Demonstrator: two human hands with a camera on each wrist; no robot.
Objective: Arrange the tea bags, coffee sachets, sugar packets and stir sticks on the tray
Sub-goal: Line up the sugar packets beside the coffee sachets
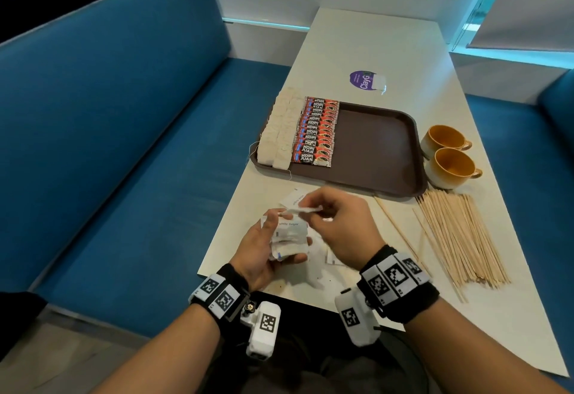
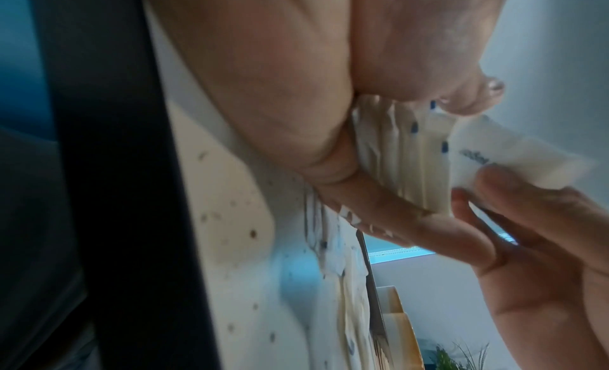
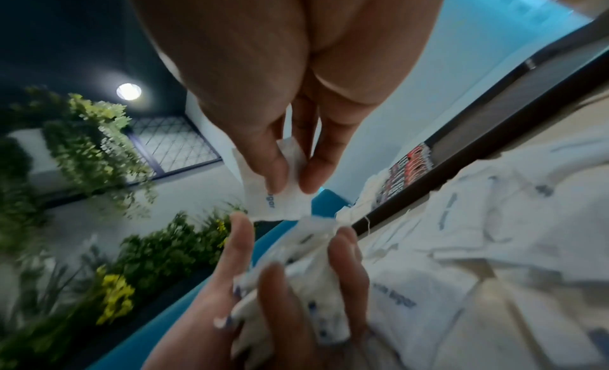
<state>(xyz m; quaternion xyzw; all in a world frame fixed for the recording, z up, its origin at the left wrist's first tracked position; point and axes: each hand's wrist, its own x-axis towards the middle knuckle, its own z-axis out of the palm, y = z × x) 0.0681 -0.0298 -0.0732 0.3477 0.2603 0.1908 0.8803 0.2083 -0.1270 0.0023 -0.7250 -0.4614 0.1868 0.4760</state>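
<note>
Left hand [image 1: 264, 247] gripped a loose stack of sugar packets [image 1: 289, 238] over the table's [image 1: 388, 51] near edge, while the right hand [image 1: 338, 225] pinched one more packet [image 1: 302, 209] just above that stack. On the tray [image 1: 375, 142], tea bags [image 1: 279, 129] filled the left edge, with coffee sachets [image 1: 316, 132] beside them; stir sticks [image 1: 459, 238] lay by the table's right edge. Risky, I judged: the stack looked uneven, so adding another packet could spill some off the near edge.
</note>
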